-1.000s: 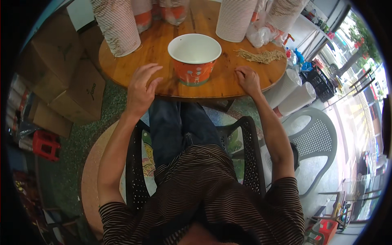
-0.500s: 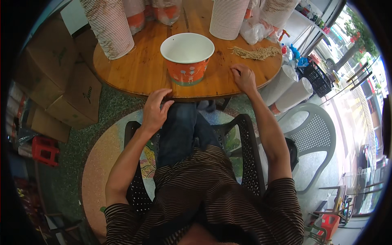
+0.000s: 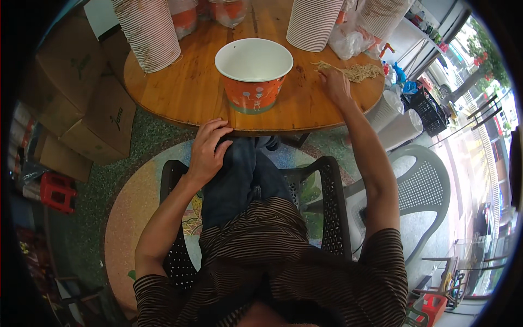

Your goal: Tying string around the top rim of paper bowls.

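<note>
Straw-coloured strands (image 3: 364, 73) lie in a loose bundle on the wooden table (image 3: 190, 101), at 3 o'clock from the paper bucket (image 3: 254, 90). Governing relation: the bundle sits at 2 o'clock from the right hand (image 3: 335, 87), its long axis running roughly from 9 to 3 o'clock. The right hand is the nearer one, its fingertips at the bundle's 9 o'clock end; the left hand (image 3: 208, 148) is well apart. Right hand: fingers curled; whether they pinch any strand cannot be told (the hand itself hides the tips). Left hand: fingers loosely bent at the table's near edge, thumb apart, nothing held. Bundle condition: thin, wavy, tangled, fuller toward 3 o'clock and sparser toward 9 o'clock. The bucket stands upright, mouth up, at 1 o'clock from the left hand: white inside, orange outside, green band at the base. Beyond it stand a left stack (image 3: 146, 35) and a right stack (image 3: 311, 24) of nested white-rimmed containers, at 10 and 1 o'clock respectively.
</note>
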`<state>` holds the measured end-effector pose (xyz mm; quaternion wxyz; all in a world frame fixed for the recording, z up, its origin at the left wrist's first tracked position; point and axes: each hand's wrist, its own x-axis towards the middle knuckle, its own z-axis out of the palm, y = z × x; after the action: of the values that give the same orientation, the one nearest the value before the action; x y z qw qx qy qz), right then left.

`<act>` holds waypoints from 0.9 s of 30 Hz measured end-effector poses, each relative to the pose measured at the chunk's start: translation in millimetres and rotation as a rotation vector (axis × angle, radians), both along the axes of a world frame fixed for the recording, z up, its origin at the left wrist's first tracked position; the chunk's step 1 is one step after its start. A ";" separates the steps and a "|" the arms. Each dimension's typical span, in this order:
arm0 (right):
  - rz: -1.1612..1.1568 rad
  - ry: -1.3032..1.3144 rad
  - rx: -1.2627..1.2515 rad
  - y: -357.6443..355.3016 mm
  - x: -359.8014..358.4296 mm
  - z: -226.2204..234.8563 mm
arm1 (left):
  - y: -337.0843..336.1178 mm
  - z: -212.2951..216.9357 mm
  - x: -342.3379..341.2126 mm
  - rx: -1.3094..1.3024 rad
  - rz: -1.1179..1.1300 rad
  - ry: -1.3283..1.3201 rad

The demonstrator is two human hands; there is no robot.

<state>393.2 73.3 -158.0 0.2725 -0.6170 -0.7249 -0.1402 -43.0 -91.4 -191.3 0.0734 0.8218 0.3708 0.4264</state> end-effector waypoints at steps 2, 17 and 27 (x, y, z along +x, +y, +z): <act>0.003 -0.126 -0.009 17.0 1.1 -6.2 | -1.8 -0.5 -1.3 0.001 0.015 0.011; 0.006 -0.314 -0.136 19.0 -27.9 5.5 | -5.7 2.7 -4.6 -0.049 0.013 0.003; 0.385 0.091 0.088 -105.6 -57.0 3.0 | -35.7 32.1 47.8 -0.248 -0.181 -0.121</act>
<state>336.2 -32.3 -155.0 0.3538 -0.4601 -0.8095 -0.0890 4.8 -127.1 -159.2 0.2346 0.8094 0.3398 0.4176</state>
